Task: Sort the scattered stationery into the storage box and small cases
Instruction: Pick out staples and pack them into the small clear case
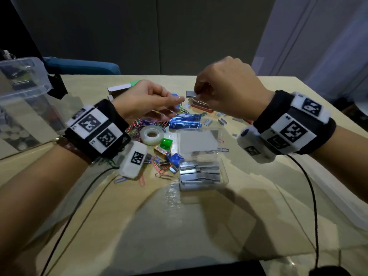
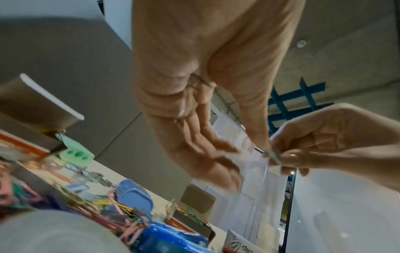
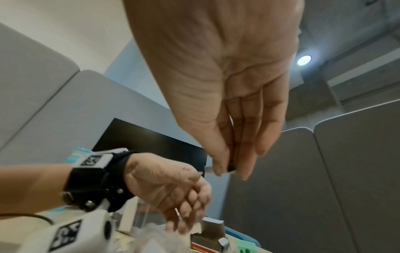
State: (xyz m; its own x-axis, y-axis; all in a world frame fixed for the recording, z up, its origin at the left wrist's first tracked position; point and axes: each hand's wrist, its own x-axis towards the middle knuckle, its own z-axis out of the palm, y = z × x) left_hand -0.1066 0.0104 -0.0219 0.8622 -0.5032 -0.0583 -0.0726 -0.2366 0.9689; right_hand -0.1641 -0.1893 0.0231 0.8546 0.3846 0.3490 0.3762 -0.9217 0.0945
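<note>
My right hand point(image 1: 197, 94) hangs over the far middle of the table and pinches a short grey strip of staples point(image 1: 190, 94) between thumb and fingers; the strip's end point(image 3: 231, 166) shows between them in the right wrist view. My left hand point(image 1: 180, 99) reaches in from the left with relaxed, mostly straight fingers, its tips right at the strip point(image 2: 273, 155). A small clear case point(image 1: 224, 176) holding several staple strips lies open near me, its lid point(image 1: 199, 142) flat behind it. Loose staples point(image 1: 221, 120) lie scattered under my right wrist.
A large clear storage box point(image 1: 23, 76) stands at the left edge. Coloured paper clips point(image 1: 143, 124), a tape roll point(image 1: 152, 134), blue staplers point(image 1: 185, 121), a green sharpener point(image 1: 166, 144) and a red clip box point(image 1: 200, 105) crowd the middle. A white box point(image 1: 119, 89) sits behind.
</note>
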